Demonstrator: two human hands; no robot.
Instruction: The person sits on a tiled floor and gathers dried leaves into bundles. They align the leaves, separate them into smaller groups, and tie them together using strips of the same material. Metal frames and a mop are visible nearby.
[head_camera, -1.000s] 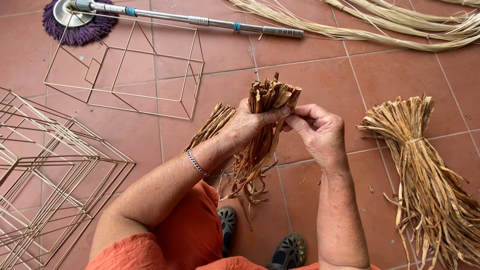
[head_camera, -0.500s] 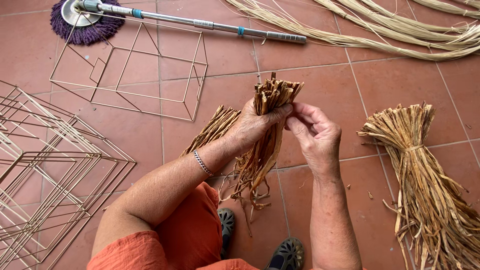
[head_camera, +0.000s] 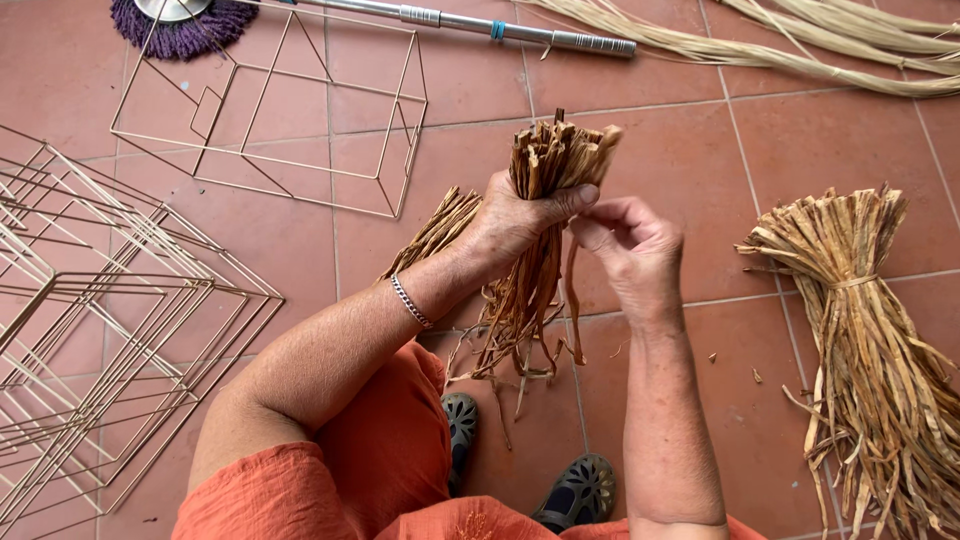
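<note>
My left hand (head_camera: 520, 215) grips a bundle of dry brown fibre strips (head_camera: 545, 165) upright near its cut top end, thumb across the front. The strips hang down below the fist toward my knees. My right hand (head_camera: 630, 250) is right beside it, fingers curled and pinching at a thin strip on the bundle's right side. A silver bracelet (head_camera: 410, 302) sits on my left wrist. A second small bundle of strips (head_camera: 435, 232) lies on the floor behind my left wrist.
A tied sheaf of paler straw (head_camera: 860, 330) lies on the tiles at the right. Wire frames: a box frame (head_camera: 270, 120) ahead, a stack (head_camera: 100, 340) at the left. A purple mop with metal handle (head_camera: 470, 22) and long reeds (head_camera: 800, 45) lie at the top.
Both hands and the bundle have stayed in nearly the same place. The right hand's fingers have closed in closer to the bundle, just under my left thumb.
</note>
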